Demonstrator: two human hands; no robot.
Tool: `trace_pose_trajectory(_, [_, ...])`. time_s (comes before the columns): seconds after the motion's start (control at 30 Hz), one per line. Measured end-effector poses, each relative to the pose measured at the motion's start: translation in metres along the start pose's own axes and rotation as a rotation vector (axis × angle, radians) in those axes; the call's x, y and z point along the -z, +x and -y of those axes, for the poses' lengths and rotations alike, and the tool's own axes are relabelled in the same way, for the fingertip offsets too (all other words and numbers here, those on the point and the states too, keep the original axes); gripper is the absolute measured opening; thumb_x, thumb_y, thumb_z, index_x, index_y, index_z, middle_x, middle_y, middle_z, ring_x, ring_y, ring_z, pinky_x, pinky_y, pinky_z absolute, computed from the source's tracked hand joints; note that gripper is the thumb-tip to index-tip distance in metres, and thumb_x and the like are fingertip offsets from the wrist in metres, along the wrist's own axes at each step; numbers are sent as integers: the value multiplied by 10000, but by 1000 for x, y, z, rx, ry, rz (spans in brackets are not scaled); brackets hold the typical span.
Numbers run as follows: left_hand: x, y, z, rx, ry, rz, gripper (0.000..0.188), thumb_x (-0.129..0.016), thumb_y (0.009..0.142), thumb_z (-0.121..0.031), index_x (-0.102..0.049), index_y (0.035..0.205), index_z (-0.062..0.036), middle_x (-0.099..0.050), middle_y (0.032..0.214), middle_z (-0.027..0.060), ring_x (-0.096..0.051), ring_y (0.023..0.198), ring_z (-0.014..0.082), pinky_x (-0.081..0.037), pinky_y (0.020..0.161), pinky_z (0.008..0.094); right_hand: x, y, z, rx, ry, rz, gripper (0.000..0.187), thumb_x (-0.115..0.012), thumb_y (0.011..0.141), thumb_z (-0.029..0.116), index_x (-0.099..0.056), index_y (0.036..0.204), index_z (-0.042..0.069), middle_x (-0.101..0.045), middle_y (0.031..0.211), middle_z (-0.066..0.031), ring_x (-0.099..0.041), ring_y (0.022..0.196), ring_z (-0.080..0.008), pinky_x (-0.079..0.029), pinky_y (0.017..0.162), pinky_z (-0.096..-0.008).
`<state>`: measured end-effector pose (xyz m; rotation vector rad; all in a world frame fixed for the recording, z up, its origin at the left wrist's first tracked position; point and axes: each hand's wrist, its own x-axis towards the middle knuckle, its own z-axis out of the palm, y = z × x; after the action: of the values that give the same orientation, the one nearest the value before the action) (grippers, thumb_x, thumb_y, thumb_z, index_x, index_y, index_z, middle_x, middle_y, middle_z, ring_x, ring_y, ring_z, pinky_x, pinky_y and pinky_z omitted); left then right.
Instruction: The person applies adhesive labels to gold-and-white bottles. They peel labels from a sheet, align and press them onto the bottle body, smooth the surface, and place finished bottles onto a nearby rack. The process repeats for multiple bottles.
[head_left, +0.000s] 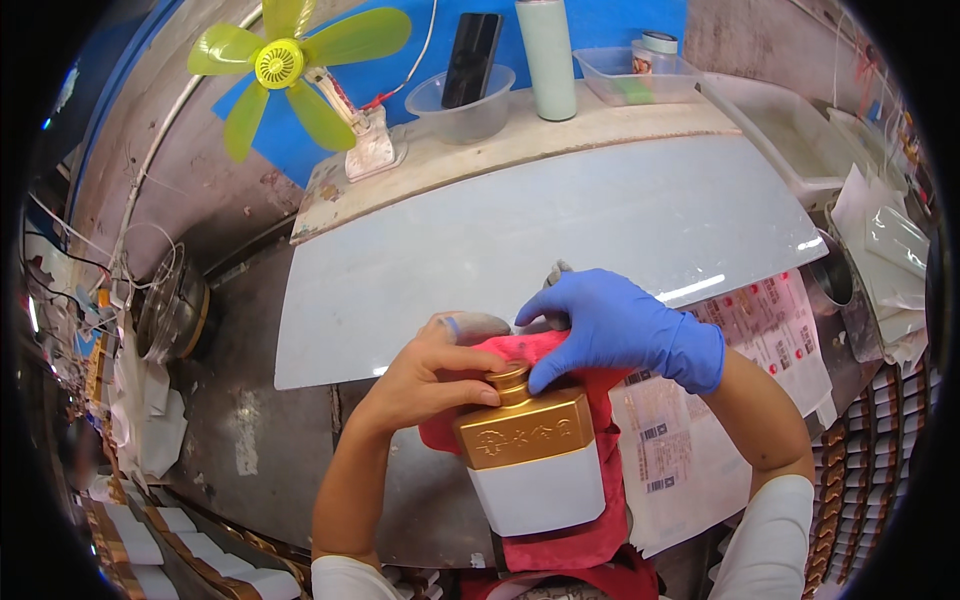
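Observation:
A flat-sided bottle (537,487), white below with a gold shoulder and neck, lies tilted in front of me, its neck pointing away. Under and behind it is a red cloth (590,535). With bare thumb and fingers, my left hand (435,375) pinches the bottle at its gold neck; a grey cover sits on one fingertip. My right hand (615,325), in a blue glove, curls over the cloth from the other side, its thumb against the gold shoulder by the neck. A grey-covered fingertip shows beyond it. The right fingers' undersides are hidden.
A pale glossy board (480,235) lies beyond my hands. Behind it stand a green fan (280,65), a plastic bowl (460,110) with a phone (472,60), a bottle-shaped tumbler (548,60) and a tray (640,80). Printed sheets (700,440) lie right; racked white-and-gold pieces (870,460) flank me.

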<state>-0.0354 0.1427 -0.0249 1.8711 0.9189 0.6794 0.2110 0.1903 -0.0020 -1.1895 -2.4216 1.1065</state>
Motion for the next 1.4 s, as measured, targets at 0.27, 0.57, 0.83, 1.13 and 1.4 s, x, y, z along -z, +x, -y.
trace_pose_trajectory(0.27, [-1,1,-2,-9,-9,6,288,-772,723,-162,-732,998,-86,-594,1229,141,-478,1136,275,-313,1005,390,0,-5,-5,26,20,-23,674,-780,634,548,-673,1086,60,-667,1004,-167,-641,943,-315,-503,841,-362])
trace_pose_trajectory(0.57, [-3,0,-3,51,-95,-7,275,-777,714,-145,-733,975,-72,-588,1228,155,-474,1152,289,-328,1003,395,-1,-4,-7,58,-37,-23,682,-778,624,557,-665,1092,74,-674,1007,-162,-645,946,-320,-508,835,-376])
trace_pose_trajectory(0.83, [-1,1,-3,60,-84,6,289,-778,711,-136,-728,985,-60,-585,1229,156,-476,1149,283,-327,1005,393,-7,-5,-7,36,-51,-40,678,-768,639,569,-666,1082,66,-674,1001,-156,-644,939,-323,-507,836,-371])
trace_pose_trajectory(1.13, [-2,1,-1,61,-78,-4,293,-779,711,-114,-726,992,-49,-583,1228,156,-482,1153,286,-333,1005,391,-9,-7,-6,9,-42,-86,664,-754,640,580,-679,1039,55,-674,985,-160,-645,923,-329,-511,818,-383])
trace_pose_trajectory(1.4, [-2,0,-2,78,-111,6,305,-781,706,-100,-724,1001,-46,-571,1248,163,-480,1170,288,-339,1008,396,2,-6,-16,35,139,-30,637,-722,696,585,-687,1047,55,-662,1002,-177,-631,957,-308,-493,845,-367])
